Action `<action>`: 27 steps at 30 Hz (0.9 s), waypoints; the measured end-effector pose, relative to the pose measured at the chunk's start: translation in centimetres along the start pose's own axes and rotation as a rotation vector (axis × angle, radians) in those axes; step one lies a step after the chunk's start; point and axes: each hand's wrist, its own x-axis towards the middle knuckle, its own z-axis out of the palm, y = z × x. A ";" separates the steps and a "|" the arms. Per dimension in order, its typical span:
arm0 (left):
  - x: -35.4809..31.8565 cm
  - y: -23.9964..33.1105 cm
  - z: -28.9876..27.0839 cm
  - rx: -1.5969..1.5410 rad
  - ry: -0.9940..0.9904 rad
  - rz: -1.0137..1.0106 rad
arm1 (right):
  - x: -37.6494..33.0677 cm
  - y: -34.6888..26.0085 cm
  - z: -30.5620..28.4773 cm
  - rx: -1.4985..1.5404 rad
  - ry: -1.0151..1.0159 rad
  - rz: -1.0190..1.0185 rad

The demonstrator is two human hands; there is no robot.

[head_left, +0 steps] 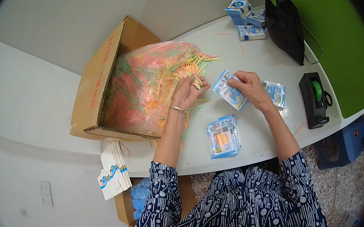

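- Coloured sticks (192,63): these lie in a clear plastic bag (143,80) inside the open cardboard box (92,76) at the left, and spill from its mouth onto the white table (256,133).
- Drawing sticks: we do best to lift a few from the spilled edge, keeping their ends level so that none snags or drops.
- Presenting sticks: we should keep the small bundle (197,84) in line with the pouch (229,94) and bring both together over bare table, where a dropped stick is easily recovered.
- Steadying the pouch: we should pinch lightly, since hard pressure would likely crease the film. We cannot tell from here whether its mouth is open.
- Left hand (187,92): we see the fingers curled inward, closed around the small bundle, whose ends show at the fingertips, just beside the spilled pile.
- Filled pouches (224,138): we find these stacked near the table's front edge, below the held pouch and clear of both hands.
- Right hand (252,86): we see thumb and fingers pinched together on the pouch's upper right part; the pouch hangs tilted, apart from the left hand.
- Second pouch (276,94): this lies on the table just beyond the right wrist.
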 end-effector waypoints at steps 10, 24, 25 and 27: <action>-2.1 -1.1 1.0 -0.062 -0.023 0.083 | 3.4 2.2 3.0 0.233 -0.085 0.021; -4.9 -0.4 3.8 0.610 0.056 0.295 | 4.2 1.6 2.7 -0.104 -0.158 -0.118; -4.5 -0.6 3.4 0.670 0.031 0.367 | 4.2 1.6 2.8 -0.104 -0.160 -0.119; -4.1 -0.7 3.5 0.727 -0.004 0.435 | 4.0 1.6 2.9 -0.148 -0.128 -0.164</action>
